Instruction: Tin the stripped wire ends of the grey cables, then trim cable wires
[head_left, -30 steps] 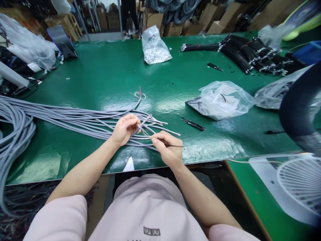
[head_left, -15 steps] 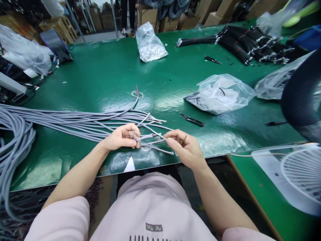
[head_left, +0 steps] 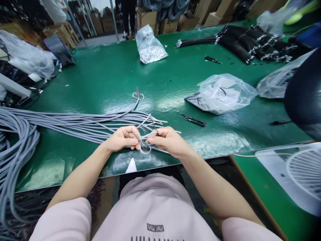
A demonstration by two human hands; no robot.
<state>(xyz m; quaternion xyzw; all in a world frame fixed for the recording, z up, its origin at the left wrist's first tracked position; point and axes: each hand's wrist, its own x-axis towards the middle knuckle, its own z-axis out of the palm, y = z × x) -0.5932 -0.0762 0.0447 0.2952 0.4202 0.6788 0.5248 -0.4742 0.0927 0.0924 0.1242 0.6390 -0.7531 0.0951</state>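
Observation:
My left hand [head_left: 127, 137] pinches a grey cable [head_left: 142, 137] near its stripped end. Close beside it, my right hand [head_left: 165, 139] has its thumb and fingers closed on the whitish inner part of that same end, where a dark wire tip sticks up. A loop of pale strands [head_left: 145, 148] hangs between the two hands. Behind and under them lies a bundle of grey cables [head_left: 82, 117], several with pale frayed ends pointing right. One cable at the back bends up into an end with red wire and loose strands [head_left: 137, 95].
Black thread snips [head_left: 193, 119] lie right of my hands, a second pair [head_left: 213, 60] farther back. A clear bag of white pieces [head_left: 223, 95] and a bag of small shiny parts [head_left: 151, 47] rest on the green table [head_left: 105, 73]. Black cable bundles [head_left: 240, 42] lie back right; a white fan [head_left: 303, 170] stands lower right.
My right hand has moved left, close to my left hand, and now grips the stripped cable end. The pale strands now curl in a loop below. My left hand has hardly moved.

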